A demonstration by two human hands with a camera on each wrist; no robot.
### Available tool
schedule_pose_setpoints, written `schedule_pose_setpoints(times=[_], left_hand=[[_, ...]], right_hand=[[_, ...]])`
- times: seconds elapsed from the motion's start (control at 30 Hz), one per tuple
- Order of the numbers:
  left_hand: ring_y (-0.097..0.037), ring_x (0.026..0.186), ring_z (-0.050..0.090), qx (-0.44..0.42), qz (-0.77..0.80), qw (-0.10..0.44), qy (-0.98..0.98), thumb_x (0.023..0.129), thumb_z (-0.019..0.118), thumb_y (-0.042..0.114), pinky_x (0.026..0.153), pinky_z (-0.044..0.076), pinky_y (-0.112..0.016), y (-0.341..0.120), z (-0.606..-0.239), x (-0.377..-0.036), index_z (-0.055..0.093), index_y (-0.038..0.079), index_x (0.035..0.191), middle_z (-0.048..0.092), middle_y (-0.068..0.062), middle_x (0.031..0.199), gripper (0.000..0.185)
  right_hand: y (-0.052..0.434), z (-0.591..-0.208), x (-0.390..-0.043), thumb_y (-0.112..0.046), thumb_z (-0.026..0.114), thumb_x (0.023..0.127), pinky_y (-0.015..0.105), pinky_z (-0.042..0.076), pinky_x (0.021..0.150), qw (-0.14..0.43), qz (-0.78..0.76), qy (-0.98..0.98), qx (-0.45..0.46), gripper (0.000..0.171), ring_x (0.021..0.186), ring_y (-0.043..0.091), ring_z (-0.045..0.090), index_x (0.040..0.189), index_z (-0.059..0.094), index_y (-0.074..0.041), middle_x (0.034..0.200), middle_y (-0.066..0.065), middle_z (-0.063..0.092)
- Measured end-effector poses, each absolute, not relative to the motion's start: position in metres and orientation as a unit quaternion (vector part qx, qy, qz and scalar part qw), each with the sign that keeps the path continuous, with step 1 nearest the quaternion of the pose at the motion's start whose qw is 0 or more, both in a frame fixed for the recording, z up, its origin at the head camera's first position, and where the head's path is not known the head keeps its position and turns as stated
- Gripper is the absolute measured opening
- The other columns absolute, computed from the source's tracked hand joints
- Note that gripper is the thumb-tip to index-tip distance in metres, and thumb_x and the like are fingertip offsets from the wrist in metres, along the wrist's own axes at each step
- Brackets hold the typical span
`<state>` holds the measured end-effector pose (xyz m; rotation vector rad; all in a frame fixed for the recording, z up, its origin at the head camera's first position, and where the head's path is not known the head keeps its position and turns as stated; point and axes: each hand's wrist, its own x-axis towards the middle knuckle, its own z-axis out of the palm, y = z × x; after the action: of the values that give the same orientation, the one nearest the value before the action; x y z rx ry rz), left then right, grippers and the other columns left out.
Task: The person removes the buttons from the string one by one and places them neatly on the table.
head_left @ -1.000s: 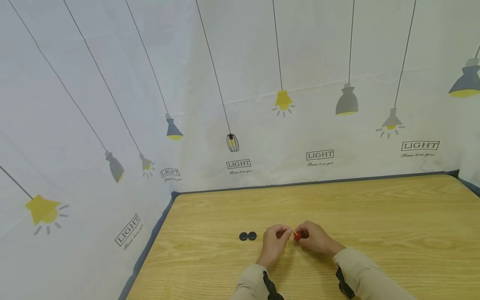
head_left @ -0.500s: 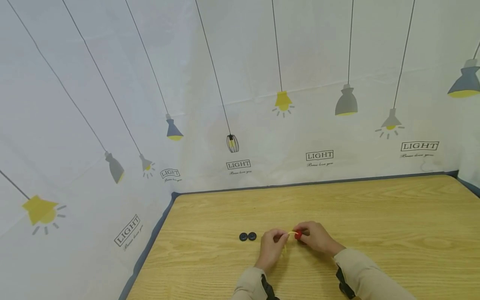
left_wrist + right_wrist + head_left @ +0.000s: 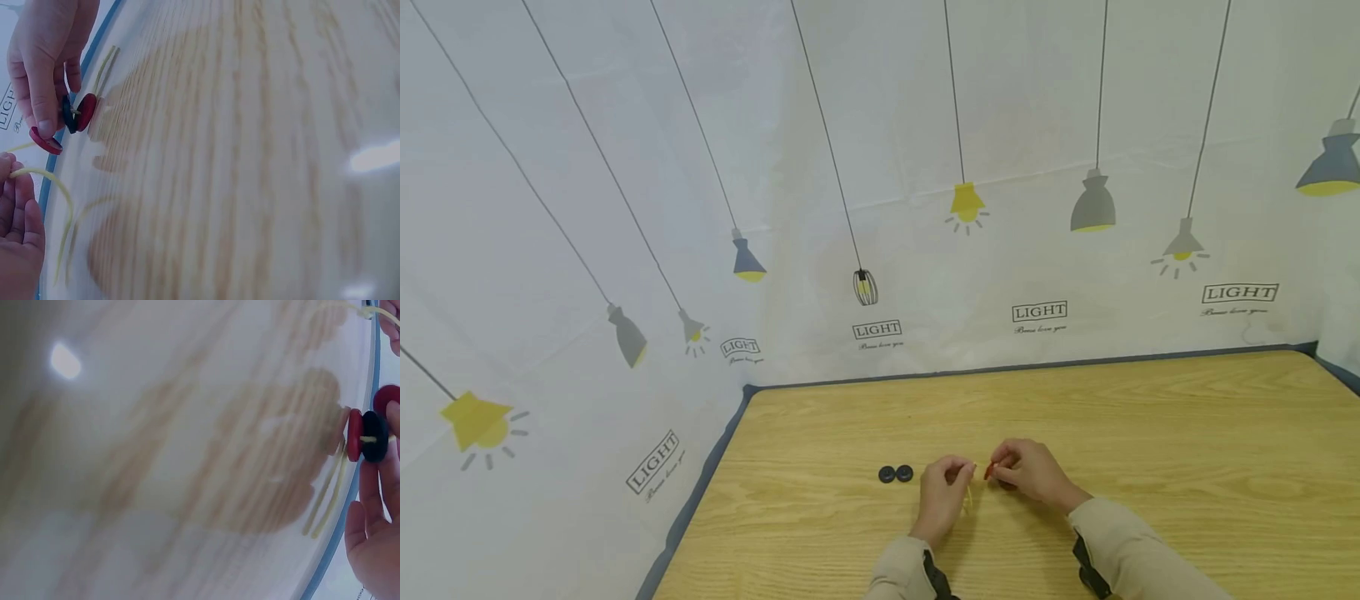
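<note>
Two hands (image 3: 942,497) (image 3: 1033,472) facing, pinching cord (image 3: 70,205), red disc (image 3: 45,142)

In the head view, five boxed labels (image 3: 1039,311) on the white cloth (image 3: 895,125) read "LIGHT", eight o'clock round to three; script (image 3: 1040,328) beneath ends "love you".

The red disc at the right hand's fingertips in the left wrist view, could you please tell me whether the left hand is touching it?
No, a visible gap separates the left hand from that red disc.
</note>
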<state>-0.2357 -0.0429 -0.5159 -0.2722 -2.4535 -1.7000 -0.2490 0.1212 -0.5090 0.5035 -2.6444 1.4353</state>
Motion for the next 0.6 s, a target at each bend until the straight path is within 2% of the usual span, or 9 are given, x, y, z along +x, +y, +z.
schedule_pose_setpoints(times=[0.23, 0.4, 0.6], left_hand=[[-0.003, 0.065, 0.052, -0.092, -0.58, 0.081, -0.805, 0.086, 0.059, 0.015, 0.059, 0.044, -0.018, -0.0424, -0.5167, -0.2358, 0.065, 0.004, 0.081, 0.058, 0.005, 0.072, 0.013], [-0.003, 0.066, 0.052, -0.094, -0.578, 0.076, -0.807, 0.085, 0.059, 0.015, 0.061, 0.044, -0.019, -0.0429, -0.5171, -0.2358, 0.065, 0.006, 0.081, 0.059, 0.006, 0.072, 0.012], [-0.003, 0.067, 0.052, -0.083, -0.575, 0.052, -0.812, 0.084, 0.061, 0.013, 0.061, 0.044, -0.018, -0.043, -0.5182, -0.2337, 0.065, 0.005, 0.083, 0.06, 0.005, 0.075, 0.009]], right_hand=[[0.1206, -0.5073, -0.2477, -0.003, 0.067, 0.076, 0.023, 0.044, 0.049, 0.052, 0.468, -0.872, 0.132, 0.011, 0.059, 0.011, 0.053, 0.081, 0.057, -0.002, 0.068, 0.0, 0.058], [0.1208, -0.5052, -0.248, -0.006, 0.064, 0.079, 0.022, 0.045, 0.053, 0.051, 0.442, -0.88, 0.164, 0.002, 0.063, 0.011, 0.055, 0.08, 0.064, -0.003, 0.071, 0.0, 0.061], [0.1215, -0.5016, -0.2459, -0.005, 0.06, 0.082, 0.022, 0.044, 0.052, 0.049, 0.447, -0.875, 0.181, 0.005, 0.065, 0.012, 0.054, 0.083, 0.065, -0.003, 0.075, 0.002, 0.062]])
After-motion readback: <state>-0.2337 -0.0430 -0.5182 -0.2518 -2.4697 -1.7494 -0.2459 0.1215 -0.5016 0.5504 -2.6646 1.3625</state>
